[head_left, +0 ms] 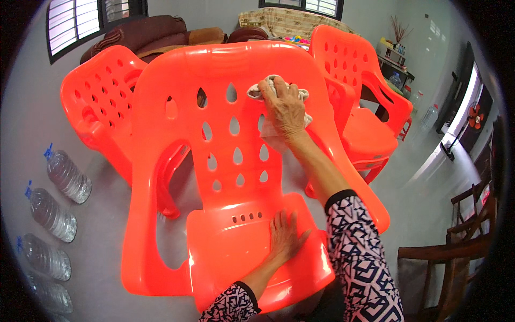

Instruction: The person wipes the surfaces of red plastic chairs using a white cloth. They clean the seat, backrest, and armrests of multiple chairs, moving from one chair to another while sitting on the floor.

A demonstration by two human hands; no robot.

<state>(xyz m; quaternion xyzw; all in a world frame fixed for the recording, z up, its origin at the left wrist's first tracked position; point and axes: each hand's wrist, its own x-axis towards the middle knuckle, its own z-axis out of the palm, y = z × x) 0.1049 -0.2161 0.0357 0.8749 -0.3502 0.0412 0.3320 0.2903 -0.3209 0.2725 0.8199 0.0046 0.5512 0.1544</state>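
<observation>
A bright orange-red plastic armchair [177, 70] with drop-shaped holes in its backrest stands right in front of me. My right hand [285, 110] presses a crumpled whitish cloth [257, 92] against the upper right of the backrest, its fingers bent over the fabric. Part of the cloth is hidden under the palm. Lower down, my left hand [284, 239] lies flat on the chair's seat with its fingers spread, holding nothing.
Matching chairs stand behind, one at the left [99, 80] and one at the right [370, 126]. Several large water bottles [67, 174] line the floor at left. Wooden furniture [445, 252] is at lower right, a brown sofa [150, 35] at the back, a fan [475, 116] at far right.
</observation>
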